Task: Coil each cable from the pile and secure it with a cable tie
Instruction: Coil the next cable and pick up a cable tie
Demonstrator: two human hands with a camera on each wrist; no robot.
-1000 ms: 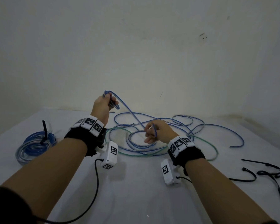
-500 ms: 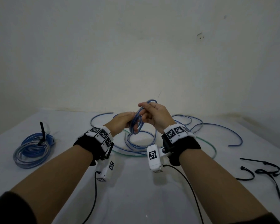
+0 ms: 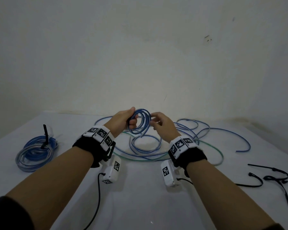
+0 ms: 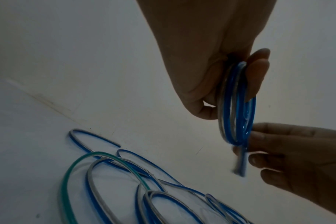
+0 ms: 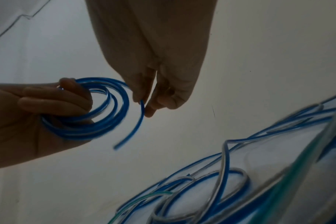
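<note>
Raised above the table, the left hand has its grip curled around a small blue cable coil. The right hand pinches the coil's free end. The cable looks light, springy and slick; best gripped where the loops bunch together. The loose pile lies beyond.

A white table is seen against a pale wall. A pile of loose blue and green cables is spread at its far middle. A tied blue coil is laid at the left, and black cable ties at the right.
</note>
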